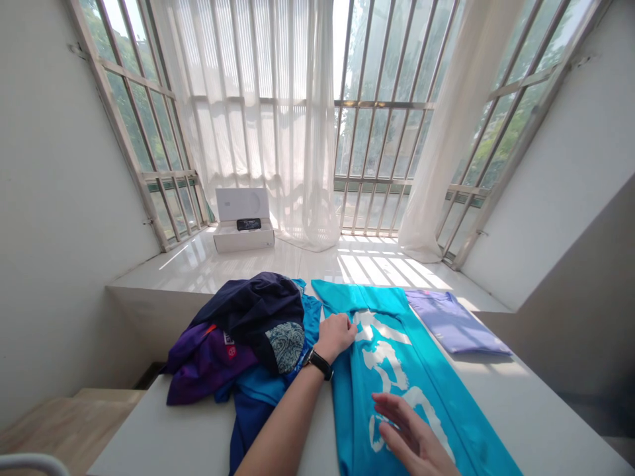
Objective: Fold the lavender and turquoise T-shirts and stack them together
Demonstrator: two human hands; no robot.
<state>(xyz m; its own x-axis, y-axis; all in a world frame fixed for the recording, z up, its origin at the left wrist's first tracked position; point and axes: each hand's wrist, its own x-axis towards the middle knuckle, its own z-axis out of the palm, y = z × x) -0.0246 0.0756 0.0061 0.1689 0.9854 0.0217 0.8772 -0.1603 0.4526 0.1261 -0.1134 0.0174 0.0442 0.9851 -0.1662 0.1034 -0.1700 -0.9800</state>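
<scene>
Turquoise garment flat under two hands, a heap crowding its edge

The left hand, a black band watch on its wrist, lies at the garment's left edge with the fingers together and slightly curled; from here I can't tell whether they pinch the cloth. The right hand rests lower down with its fingers spread wide, pinching nothing, beside the bold white print.

The garment lies lengthwise on a white table and runs out of view at the near end. Against its left side sits a heap: a navy garment with a paisley lining, a purple garment and a blue garment. A folded lilac garment lies to its right. Farther off, a white box holding a black device sits on a glossy tiled ledge, below sheer curtains.

A sideways sweep of the left hand could catch the blue cloth and ruck the flat garment. A nudge could also push the purple garment off the table's left edge.
</scene>
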